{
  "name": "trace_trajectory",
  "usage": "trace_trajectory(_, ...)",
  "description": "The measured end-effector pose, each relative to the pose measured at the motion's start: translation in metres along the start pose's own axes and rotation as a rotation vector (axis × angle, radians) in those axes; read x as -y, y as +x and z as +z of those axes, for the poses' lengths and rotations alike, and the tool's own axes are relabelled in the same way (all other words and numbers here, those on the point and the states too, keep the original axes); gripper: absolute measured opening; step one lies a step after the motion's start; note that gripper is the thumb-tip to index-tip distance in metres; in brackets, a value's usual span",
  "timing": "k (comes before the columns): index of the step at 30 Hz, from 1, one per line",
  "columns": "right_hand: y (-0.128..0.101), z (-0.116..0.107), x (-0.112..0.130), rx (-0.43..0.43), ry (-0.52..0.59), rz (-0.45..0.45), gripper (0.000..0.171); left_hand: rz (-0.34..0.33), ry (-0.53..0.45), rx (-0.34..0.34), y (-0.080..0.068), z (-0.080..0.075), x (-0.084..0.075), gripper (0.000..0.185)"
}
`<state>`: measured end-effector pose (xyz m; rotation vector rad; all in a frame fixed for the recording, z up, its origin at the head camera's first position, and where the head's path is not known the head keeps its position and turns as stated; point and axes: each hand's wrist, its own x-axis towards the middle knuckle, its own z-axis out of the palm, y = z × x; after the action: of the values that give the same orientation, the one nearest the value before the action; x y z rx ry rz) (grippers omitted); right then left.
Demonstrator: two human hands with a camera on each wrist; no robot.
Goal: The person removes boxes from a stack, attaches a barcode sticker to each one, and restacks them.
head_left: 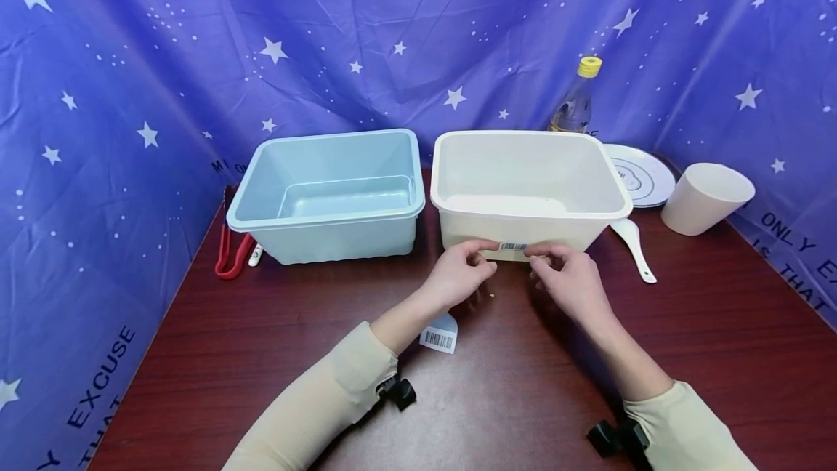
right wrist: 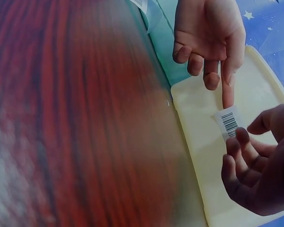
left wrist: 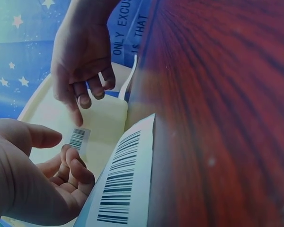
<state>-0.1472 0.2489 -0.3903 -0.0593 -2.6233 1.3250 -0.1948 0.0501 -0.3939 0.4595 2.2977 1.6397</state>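
A small white barcode sticker (head_left: 513, 246) lies on the front wall of the white bin (head_left: 464, 226). At its left end, my left hand (head_left: 458, 275) touches it with an extended index finger, the other fingers loosely bent. My right hand (head_left: 570, 278) has its index fingertip on the right end. In the right wrist view the sticker (right wrist: 229, 124) sits between both hands' fingertips, and part of its edge is covered. Beside my left forearm, a paper piece with a larger barcode (head_left: 439, 339) rests on the table.
Left of the white bin stands a light blue bin (head_left: 340, 238), with red tongs (head_left: 229, 267) beside it. To the right are a white spoon (head_left: 634, 249), a plate (head_left: 654, 180) and a white cup (head_left: 700, 202). A yellow-capped bottle (head_left: 575, 104) stands behind the white bin.
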Motion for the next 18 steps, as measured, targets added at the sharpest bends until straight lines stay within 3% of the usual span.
trace_trajectory(4, 0.001, 0.002, -0.001, 0.057, 0.018, -0.015, 0.025, 0.051, 0.137, -0.006, 0.000, 0.000, -0.001, 0.034)
trace_trajectory(8, 0.002, 0.002, -0.003, 0.074, 0.007, -0.012, 0.026, 0.120, 0.400, -0.041, -0.002, 0.000, -0.004, 0.036)
trace_trajectory(12, 0.002, 0.003, -0.004, 0.081, 0.015, -0.003, 0.026, 0.148, 0.610, -0.096, -0.006, 0.001, -0.009, 0.036)
trace_trajectory(15, 0.002, 0.003, -0.004, 0.087, 0.025, 0.003, 0.026, 0.166, 0.643, -0.112, -0.007, 0.002, -0.010, 0.033)
trace_trajectory(18, 0.002, 0.003, -0.004, 0.093, 0.028, 0.006, 0.026, 0.198, 0.540, -0.057, -0.006, 0.001, -0.008, 0.032)
